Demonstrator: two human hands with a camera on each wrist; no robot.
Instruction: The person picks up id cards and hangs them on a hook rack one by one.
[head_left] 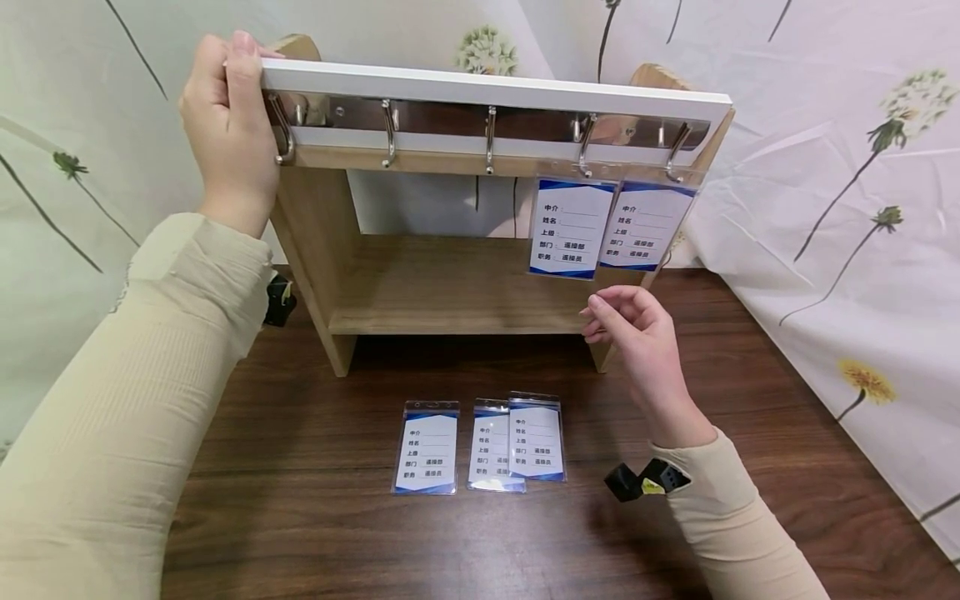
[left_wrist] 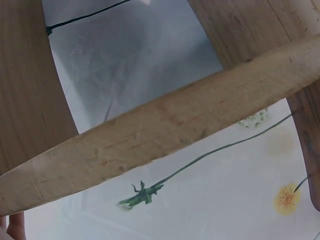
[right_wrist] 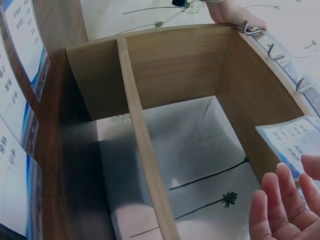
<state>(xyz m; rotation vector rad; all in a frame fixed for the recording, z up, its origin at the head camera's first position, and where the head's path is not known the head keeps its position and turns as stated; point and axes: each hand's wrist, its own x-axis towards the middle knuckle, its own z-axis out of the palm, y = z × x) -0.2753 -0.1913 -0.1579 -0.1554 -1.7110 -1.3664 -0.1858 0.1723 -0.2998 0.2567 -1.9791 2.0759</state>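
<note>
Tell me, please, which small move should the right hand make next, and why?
Probably lower the right hand to the top badge of the overlapping pair on the table and pick it up: the hand looks empty, two badges hang from the rightmost hooks, and the middle hook is free.

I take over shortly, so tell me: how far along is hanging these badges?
Done: two badges hang on the two rightmost hooks in the head view. In hand: no badge; the right hand is empty below them, while the left hand grips the white board's end. Apparently left: three badges on the table, with three hooks bare.
</note>
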